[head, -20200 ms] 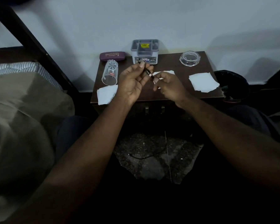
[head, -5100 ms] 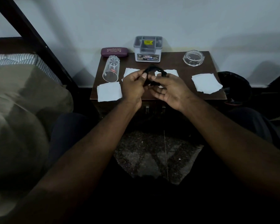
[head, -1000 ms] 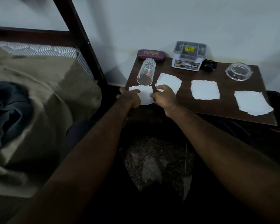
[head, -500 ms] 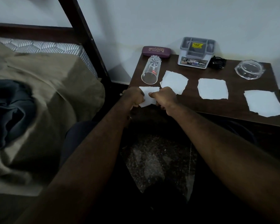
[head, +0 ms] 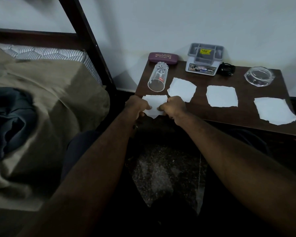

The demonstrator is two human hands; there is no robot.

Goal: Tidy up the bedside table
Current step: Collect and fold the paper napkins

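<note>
**Both hands on a torn paper at the table's front-left corner**

The left hand and right hand each pinched one side of a torn white paper piece at the front-left corner of the bedside table. Three more papers lay in a row toward the front-right corner. A clear glass lay on its side near the left edge. A spectacle case, grey organiser box, black cable and glass dish lined the back edge.

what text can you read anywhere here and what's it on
"PRINCE OPTICALS": lid of the maroon glasses case.
"OPEL": front label of the grey organiser box; the rest of that label is too blurred to read.
Yellow sticker on top of that box: dark print, unreadable.
Red print on the glass lying on its side: too small to read.
</note>
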